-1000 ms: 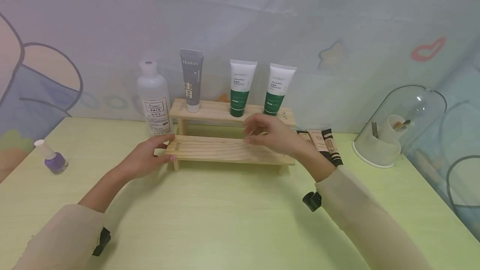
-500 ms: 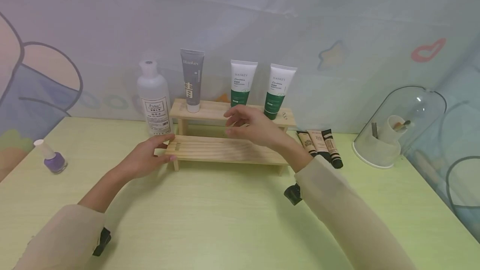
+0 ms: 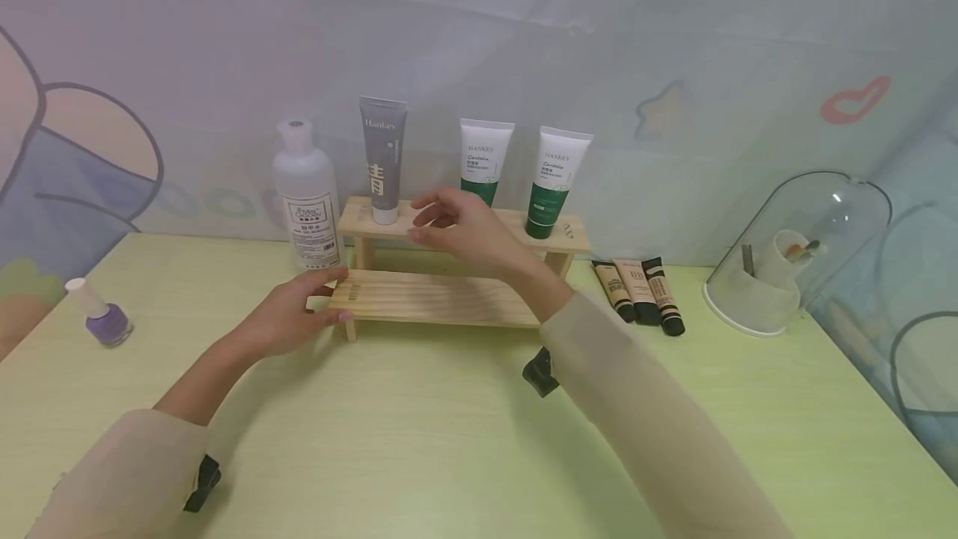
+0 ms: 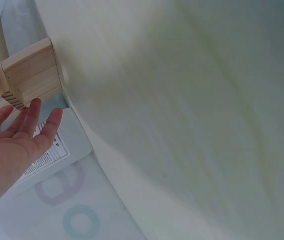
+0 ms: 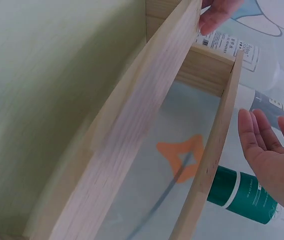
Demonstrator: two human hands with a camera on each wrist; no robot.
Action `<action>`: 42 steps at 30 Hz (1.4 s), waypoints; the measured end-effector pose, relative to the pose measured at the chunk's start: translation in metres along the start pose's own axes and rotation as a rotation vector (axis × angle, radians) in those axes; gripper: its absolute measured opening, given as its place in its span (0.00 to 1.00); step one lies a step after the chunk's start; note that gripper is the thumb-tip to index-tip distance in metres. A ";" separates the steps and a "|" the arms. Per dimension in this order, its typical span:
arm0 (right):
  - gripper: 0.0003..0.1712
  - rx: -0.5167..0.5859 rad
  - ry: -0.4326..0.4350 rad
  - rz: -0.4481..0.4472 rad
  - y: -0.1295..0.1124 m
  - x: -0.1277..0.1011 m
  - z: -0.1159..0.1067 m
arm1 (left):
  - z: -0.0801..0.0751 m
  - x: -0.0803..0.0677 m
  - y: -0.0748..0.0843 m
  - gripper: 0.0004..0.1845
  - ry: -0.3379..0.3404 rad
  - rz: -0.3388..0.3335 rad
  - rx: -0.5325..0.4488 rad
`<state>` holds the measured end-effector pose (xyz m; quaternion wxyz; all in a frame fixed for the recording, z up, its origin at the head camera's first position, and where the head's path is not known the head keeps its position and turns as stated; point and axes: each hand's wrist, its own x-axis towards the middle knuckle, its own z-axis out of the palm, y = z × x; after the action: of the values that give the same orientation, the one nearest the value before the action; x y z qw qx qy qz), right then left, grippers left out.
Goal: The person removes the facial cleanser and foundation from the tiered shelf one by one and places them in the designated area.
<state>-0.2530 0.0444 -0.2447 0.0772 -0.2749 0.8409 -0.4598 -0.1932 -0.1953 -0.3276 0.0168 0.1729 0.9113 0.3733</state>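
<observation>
A two-tier wooden display shelf [image 3: 434, 299] stands on the table. My left hand [image 3: 293, 316] holds the left end of its lower board, thumb at the front edge and fingers at the back. In the left wrist view the fingertips [image 4: 34, 103] lie against the shelf's end. My right hand [image 3: 473, 227] hovers before the upper board, loosely bent and holding nothing. Just left of it stands a grey tube [image 3: 384, 160]. Behind it a white-and-green tube [image 3: 486, 152] is partly hidden, and a matching tube [image 3: 557, 181] stands further right on the same board.
Left of the shelf are a large white bottle [image 3: 308, 206] and a purple nail polish bottle [image 3: 110, 323]. Several small beige-and-black tubes [image 3: 636, 289] lie to the right, near a clear dome [image 3: 831, 231] covering a brush holder. A printed cloth [image 3: 479, 23] hangs behind.
My right hand has moved left along the shelf and slightly up, from beside the rightmost tube toward the grey one. My left hand stays at the shelf's end.
</observation>
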 end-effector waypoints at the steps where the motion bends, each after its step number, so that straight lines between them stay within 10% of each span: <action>1: 0.22 0.003 0.009 0.002 0.000 0.002 0.001 | 0.000 0.000 0.000 0.34 0.000 0.000 0.001; 42: 0.33 0.189 0.166 0.077 0.002 0.042 0.035 | -0.002 0.000 0.001 0.34 -0.003 0.009 -0.012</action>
<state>-0.2757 -0.0022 -0.2611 0.0507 -0.1949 0.8071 -0.5550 -0.1933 -0.1960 -0.3260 0.0176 0.1776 0.9083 0.3783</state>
